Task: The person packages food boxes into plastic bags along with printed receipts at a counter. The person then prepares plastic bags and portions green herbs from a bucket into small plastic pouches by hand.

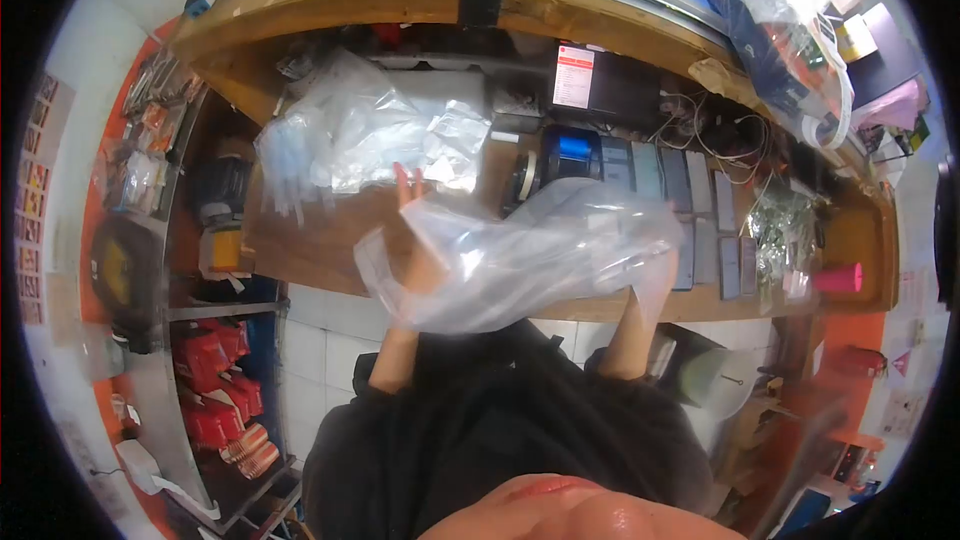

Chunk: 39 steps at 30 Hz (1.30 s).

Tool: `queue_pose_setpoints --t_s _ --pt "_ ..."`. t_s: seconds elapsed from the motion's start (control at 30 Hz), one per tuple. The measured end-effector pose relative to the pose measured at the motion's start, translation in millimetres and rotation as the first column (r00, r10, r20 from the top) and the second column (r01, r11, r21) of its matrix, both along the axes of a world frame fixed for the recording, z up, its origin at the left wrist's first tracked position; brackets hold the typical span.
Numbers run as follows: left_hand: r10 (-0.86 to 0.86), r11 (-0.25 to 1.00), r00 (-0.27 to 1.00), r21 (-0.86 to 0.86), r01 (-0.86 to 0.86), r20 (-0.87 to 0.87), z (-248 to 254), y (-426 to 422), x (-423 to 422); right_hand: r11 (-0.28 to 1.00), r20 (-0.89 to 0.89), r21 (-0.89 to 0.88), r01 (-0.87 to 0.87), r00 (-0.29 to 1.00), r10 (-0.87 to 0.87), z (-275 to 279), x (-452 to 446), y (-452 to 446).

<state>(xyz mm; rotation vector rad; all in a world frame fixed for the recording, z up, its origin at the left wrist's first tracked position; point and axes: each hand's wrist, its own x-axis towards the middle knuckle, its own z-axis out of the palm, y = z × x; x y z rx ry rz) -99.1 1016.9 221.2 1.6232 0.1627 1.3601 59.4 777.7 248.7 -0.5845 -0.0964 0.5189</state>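
Note:
A large clear plastic bag [530, 255] stretches across both my forearms, above the front of the wooden workbench. My left hand [408, 185] shows at the bag's left end, its fingers stretched out and apart near a pile of clear plastic bags [370, 135]. Loose film covers part of that wrist. At the bag's right end, my right hand [655, 265] is behind or inside the plastic. The film hides its fingers, so I cannot see how it grips. Several phone-like flat devices [700, 180] lie in rows beyond my right hand.
A tape dispenser with a blue roll [572, 148] stands mid-bench. White cables [715, 120] tangle at the back right, near a heap of small clear packets [785, 230] and a pink cup [838, 278]. A wooden shelf [400, 5] overhangs the bench. Red packages [215, 380] fill a rack at left.

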Motion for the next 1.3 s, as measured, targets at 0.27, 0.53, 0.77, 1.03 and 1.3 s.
queue_pose_setpoints --t_s 0.27,0.53,0.77,1.03,1.3 --pt "0.078 0.996 0.996 -0.036 -0.077 0.046 -41 -14 -20 0.994 -0.091 0.005 0.107 0.99 -0.106 -47 10 -16" --pt "-0.199 0.974 0.891 0.015 0.224 -0.408 -62 -29 -53 0.998 -0.148 -0.058 0.008 0.989 -0.017 -32 4 -3" --pt "-0.684 0.075 0.722 -0.975 0.209 0.102 -34 25 -92 0.3 0.491 -0.863 0.406 0.813 0.312 -1 33 0" --pt "-0.917 0.193 0.397 -0.918 0.345 -0.043 -29 7 -93 0.501 0.514 -0.847 0.18 0.523 0.68 -21 -37 63" --pt "-0.752 0.175 0.63 -0.861 0.477 0.196 -36 75 -141 0.73 0.41 -0.68 0.068 0.861 0.301 -46 -37 76"
